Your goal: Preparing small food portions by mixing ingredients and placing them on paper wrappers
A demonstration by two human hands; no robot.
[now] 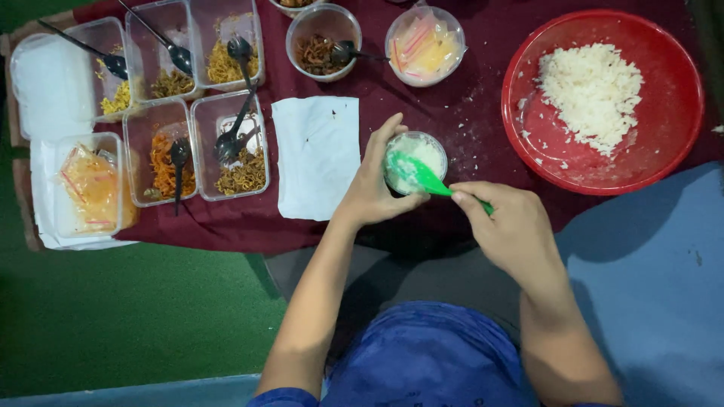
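Observation:
My left hand (372, 188) wraps around a small round bowl (437, 149) filled with white rice, holding it at the near edge of the dark red table (467, 113). My right hand (509, 226) grips a green rice paddle (426, 177); its blade presses on the rice in the bowl. To the right sits a large red basin (679, 98) with a heap of cooked white rice (592, 90).
A white paper sheet (317, 154) lies left of the bowl. Several clear tubs (230, 143) of noodles and side dishes with black spoons fill the left. Two round bowls (323, 41) stand at the back. White boxes (53, 83) sit far left, a green floor below.

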